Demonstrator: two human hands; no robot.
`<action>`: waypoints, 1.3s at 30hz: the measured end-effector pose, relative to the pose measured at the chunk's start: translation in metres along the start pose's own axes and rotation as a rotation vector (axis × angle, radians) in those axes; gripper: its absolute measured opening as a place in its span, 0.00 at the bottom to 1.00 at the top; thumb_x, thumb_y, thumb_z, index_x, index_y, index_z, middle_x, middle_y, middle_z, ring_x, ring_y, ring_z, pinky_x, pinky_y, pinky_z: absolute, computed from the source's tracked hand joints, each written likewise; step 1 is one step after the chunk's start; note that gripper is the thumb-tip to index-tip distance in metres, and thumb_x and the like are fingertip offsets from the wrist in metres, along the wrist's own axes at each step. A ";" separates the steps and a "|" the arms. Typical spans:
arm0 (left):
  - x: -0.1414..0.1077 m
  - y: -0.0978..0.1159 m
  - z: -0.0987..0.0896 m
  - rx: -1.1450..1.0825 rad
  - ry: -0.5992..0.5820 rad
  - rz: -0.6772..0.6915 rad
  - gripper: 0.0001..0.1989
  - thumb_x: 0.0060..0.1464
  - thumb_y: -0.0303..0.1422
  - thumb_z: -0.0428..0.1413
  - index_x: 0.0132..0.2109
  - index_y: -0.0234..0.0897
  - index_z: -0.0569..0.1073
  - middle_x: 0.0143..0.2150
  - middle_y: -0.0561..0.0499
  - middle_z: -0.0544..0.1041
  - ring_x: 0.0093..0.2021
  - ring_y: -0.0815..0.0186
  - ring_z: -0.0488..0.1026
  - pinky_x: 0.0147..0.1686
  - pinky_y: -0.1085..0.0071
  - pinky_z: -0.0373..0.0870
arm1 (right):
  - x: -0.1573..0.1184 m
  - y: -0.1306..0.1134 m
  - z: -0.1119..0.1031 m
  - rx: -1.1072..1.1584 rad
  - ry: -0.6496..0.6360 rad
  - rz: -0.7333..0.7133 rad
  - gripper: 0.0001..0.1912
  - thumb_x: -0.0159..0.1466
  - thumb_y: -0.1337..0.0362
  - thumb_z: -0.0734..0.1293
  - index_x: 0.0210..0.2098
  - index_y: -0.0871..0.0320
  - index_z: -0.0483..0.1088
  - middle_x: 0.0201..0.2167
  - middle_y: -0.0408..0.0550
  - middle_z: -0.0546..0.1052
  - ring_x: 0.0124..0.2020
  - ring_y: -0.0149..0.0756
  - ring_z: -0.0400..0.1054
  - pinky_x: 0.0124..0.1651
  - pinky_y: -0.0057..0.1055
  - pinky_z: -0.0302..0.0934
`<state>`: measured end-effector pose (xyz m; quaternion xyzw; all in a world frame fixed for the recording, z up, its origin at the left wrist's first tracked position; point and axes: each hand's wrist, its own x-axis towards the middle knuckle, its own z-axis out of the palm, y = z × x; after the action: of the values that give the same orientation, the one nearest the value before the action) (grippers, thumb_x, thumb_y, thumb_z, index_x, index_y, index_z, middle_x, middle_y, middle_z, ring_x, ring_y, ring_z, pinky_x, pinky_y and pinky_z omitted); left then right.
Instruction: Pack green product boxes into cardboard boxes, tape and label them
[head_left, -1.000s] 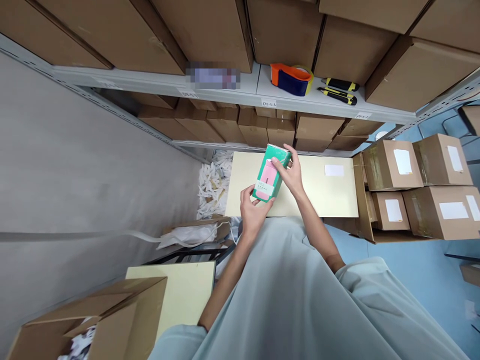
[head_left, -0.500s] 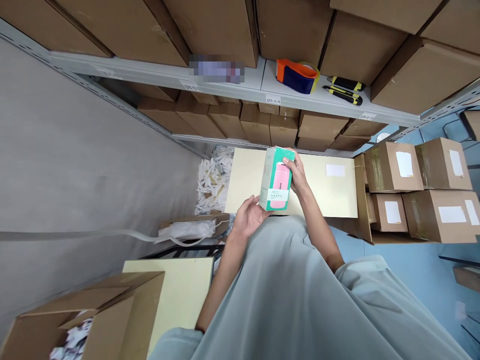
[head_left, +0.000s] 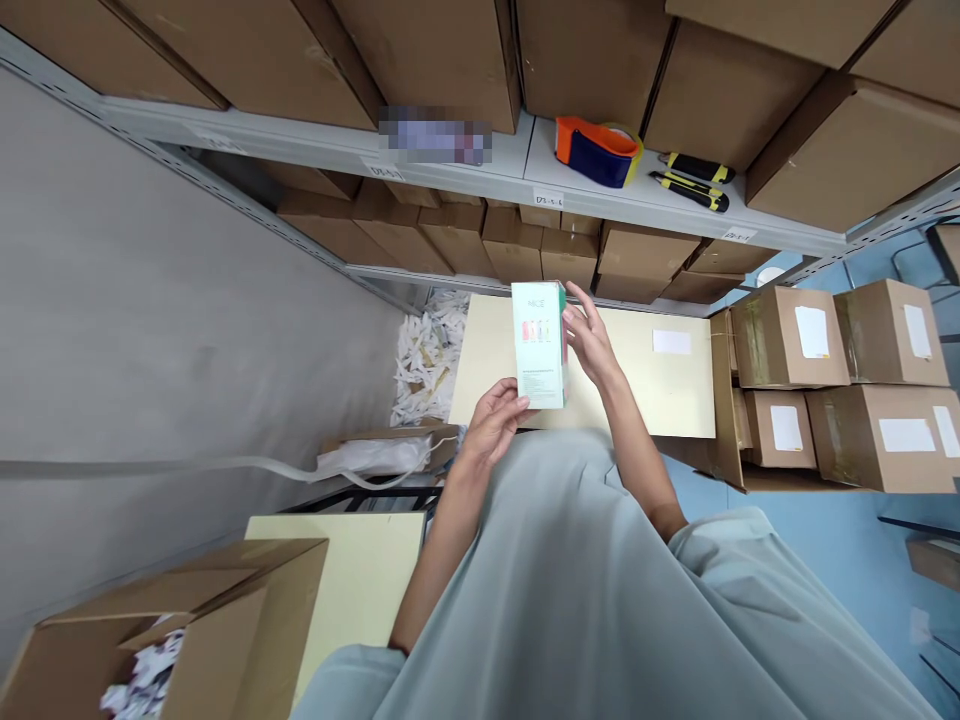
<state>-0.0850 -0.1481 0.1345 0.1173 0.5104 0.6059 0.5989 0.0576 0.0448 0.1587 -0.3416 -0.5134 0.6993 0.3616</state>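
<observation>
Upright over the cream tabletop (head_left: 645,390) is a small product box (head_left: 538,355), its pale mint side with small print and little coloured pictures facing me. A green edge shows along its right. My left hand (head_left: 496,420) grips the box's lower left corner, thumb on the front and fingers behind. At the upper right edge, my right hand (head_left: 589,340) has its fingers stretched out and apart, with fingertips at or very near the box; whether they press on it I cannot tell.
A shelf (head_left: 480,180) ahead carries brown cartons, an orange and blue tape dispenser (head_left: 598,150) and utility knives (head_left: 690,180). Labelled cartons (head_left: 795,330) stand at right. Shredded paper (head_left: 427,365) lies left of the tabletop; an open carton (head_left: 225,620) stands lower left.
The box has turned from its green front with the pink picture to its pale side, shifting slightly left and up. My right hand's fingers have loosened and spread; my left hand has closed on the corner.
</observation>
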 end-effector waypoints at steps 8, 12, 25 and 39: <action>0.009 -0.003 0.014 0.415 0.324 0.422 0.23 0.44 0.42 0.79 0.39 0.39 0.77 0.62 0.39 0.81 0.62 0.51 0.83 0.54 0.57 0.88 | 0.004 0.008 0.008 -0.131 0.087 -0.077 0.53 0.65 0.30 0.79 0.80 0.41 0.61 0.78 0.57 0.71 0.76 0.54 0.71 0.73 0.52 0.75; 0.002 -0.007 0.027 0.560 0.282 0.480 0.18 0.49 0.38 0.77 0.42 0.41 0.79 0.66 0.40 0.79 0.64 0.52 0.80 0.52 0.61 0.87 | 0.006 0.012 0.010 -0.245 0.211 -0.087 0.47 0.64 0.33 0.80 0.73 0.44 0.68 0.76 0.56 0.72 0.68 0.52 0.76 0.64 0.47 0.80; 0.017 -0.009 -0.005 -0.230 0.013 -0.291 0.22 0.64 0.47 0.70 0.57 0.37 0.81 0.55 0.38 0.88 0.57 0.47 0.88 0.57 0.49 0.88 | 0.012 0.013 -0.016 -0.043 0.128 0.013 0.35 0.64 0.37 0.77 0.62 0.45 0.67 0.61 0.51 0.80 0.54 0.43 0.79 0.50 0.36 0.78; 0.024 -0.014 -0.005 -0.187 0.011 -0.110 0.26 0.54 0.39 0.78 0.57 0.40 0.81 0.54 0.43 0.89 0.55 0.52 0.88 0.57 0.57 0.88 | 0.016 0.010 -0.021 -0.024 0.019 0.014 0.42 0.68 0.31 0.75 0.73 0.40 0.65 0.70 0.51 0.78 0.72 0.50 0.73 0.69 0.49 0.77</action>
<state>-0.0868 -0.1337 0.1107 0.0294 0.4606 0.6175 0.6369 0.0656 0.0661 0.1419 -0.3562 -0.5157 0.6923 0.3576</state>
